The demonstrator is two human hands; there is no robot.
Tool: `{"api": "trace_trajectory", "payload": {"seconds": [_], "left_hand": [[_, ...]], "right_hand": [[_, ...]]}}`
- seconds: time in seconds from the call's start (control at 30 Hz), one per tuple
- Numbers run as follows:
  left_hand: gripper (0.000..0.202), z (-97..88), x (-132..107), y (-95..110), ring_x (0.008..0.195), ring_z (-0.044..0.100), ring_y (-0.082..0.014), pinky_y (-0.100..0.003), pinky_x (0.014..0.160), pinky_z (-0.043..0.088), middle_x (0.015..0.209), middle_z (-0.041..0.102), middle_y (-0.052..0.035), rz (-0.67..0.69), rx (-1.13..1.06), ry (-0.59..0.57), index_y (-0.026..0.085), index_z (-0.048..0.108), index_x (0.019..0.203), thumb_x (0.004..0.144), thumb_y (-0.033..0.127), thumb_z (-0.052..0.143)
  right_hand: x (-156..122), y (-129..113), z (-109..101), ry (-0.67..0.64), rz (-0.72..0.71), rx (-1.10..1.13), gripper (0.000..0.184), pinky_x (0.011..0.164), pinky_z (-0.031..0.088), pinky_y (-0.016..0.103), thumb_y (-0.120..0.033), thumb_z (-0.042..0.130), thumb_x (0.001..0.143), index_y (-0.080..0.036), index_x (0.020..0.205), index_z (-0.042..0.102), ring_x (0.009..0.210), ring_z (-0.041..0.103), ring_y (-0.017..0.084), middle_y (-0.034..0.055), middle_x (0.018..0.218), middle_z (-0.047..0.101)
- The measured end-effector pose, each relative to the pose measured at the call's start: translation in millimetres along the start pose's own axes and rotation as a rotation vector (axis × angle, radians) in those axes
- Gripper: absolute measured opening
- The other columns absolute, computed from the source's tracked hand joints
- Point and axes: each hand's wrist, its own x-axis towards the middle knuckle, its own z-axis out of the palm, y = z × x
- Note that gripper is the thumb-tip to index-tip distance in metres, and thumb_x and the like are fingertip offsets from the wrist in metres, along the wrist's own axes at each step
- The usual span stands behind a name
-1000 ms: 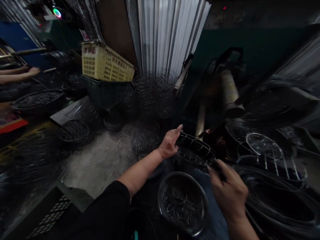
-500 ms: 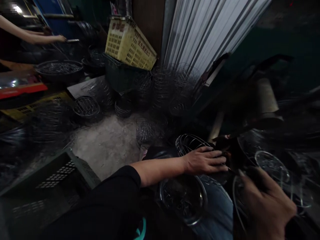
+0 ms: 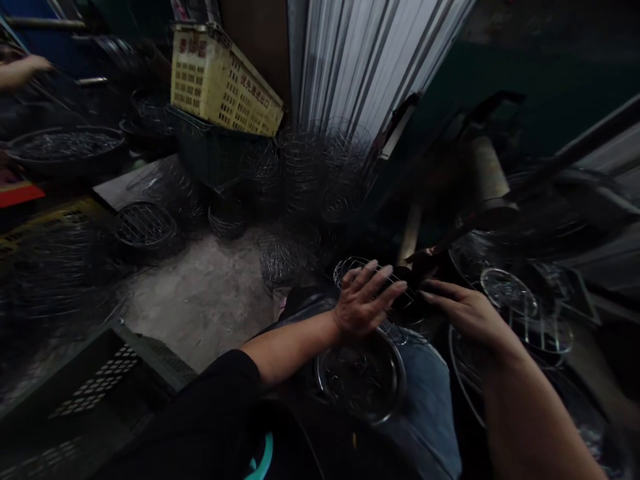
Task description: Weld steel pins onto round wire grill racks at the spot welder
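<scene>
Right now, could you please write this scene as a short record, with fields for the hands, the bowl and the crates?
Left hand: fingers spread, across the wire basket in this view; contact unclear
Right hand: near the basket's right end; grip unclear
Metal bowl: at the lap; thin metal pieces inside
Yellow crate: on a dark green crate
Co-worker's hand: upper left

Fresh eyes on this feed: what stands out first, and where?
The yellow crate jumps out first, sitting on a dark crate left of the pale corrugated wall. Nearer, the left hand is splayed in front of a wire basket, with a metal bowl below.
</scene>
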Motion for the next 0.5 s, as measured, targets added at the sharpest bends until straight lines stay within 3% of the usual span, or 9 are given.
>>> {"api": "trace_trajectory", "payload": {"seconds": [0.13,0.3,0.5], "left_hand": [[0.072,3.7,-1.9,-6.0,0.151,0.027,-0.0398,-0.057,0.119,0.023,0.158,0.042,-0.0161,-0.077,0.017,0.124,0.022,0.049,0.149,0.081,0.035,0.066],[0.088,13.4,-8.8,-0.4,0.153,0.021,-0.0400,-0.057,0.120,0.021,0.161,0.034,-0.0201,-0.063,0.061,0.161,0.018,0.031,0.158,0.080,0.040,0.067],[0.107,20.9,-17.0,10.1,0.154,0.017,-0.0426,-0.061,0.121,0.021,0.163,0.028,-0.0247,-0.197,-0.032,0.121,0.012,0.017,0.161,0.075,0.047,0.071]], "right_hand": [[-5.1,-0.3,-3.5,-0.033,0.112,0.083,0.035,0.085,0.058,0.040,-0.035,0.080,0.059,-0.017,0.089,0.080,0.090,0.073,0.028,0.0078,0.093,0.079],[-10.9,-4.3,-1.0,0.014,0.097,0.117,0.033,0.067,0.060,0.036,-0.038,0.080,0.057,-0.019,0.085,0.080,0.077,0.074,0.027,0.0079,0.085,0.079],[-4.8,-25.2,4.4,-0.188,0.181,0.036,0.031,0.066,0.060,0.033,-0.034,0.083,0.054,-0.019,0.081,0.079,0.075,0.074,0.026,0.0084,0.081,0.078]]}}
